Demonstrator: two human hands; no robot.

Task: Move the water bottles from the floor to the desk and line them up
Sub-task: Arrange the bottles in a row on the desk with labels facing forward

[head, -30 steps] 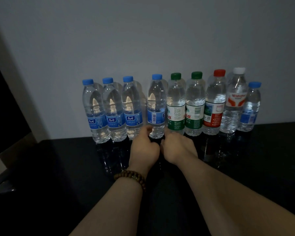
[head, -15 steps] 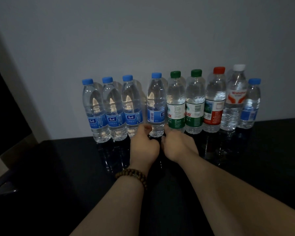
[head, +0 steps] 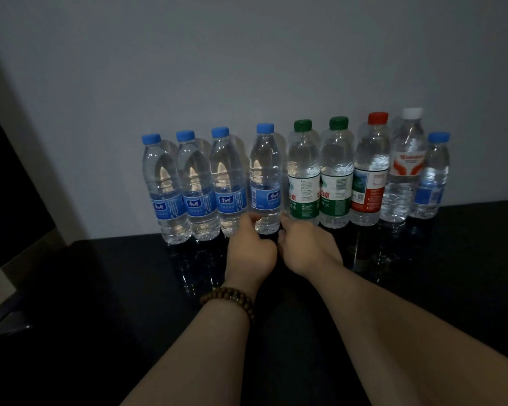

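Fourth bottle, base between left hand and right hand fingers

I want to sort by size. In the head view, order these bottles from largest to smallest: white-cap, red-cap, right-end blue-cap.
1. White-cap bottle and red-cap bottle: nearly the same height and width, so I do not rank them.
2. Right-end blue-cap bottle: clearly smallest, shorter and slimmer.

Between the left hand and right hand, the fourth bottle from the left has turned on its base; its barcode has slid to the label's left edge and its logo now faces forward. It has also crept left; nearer the third bottle, farther from the green-capped bottle.
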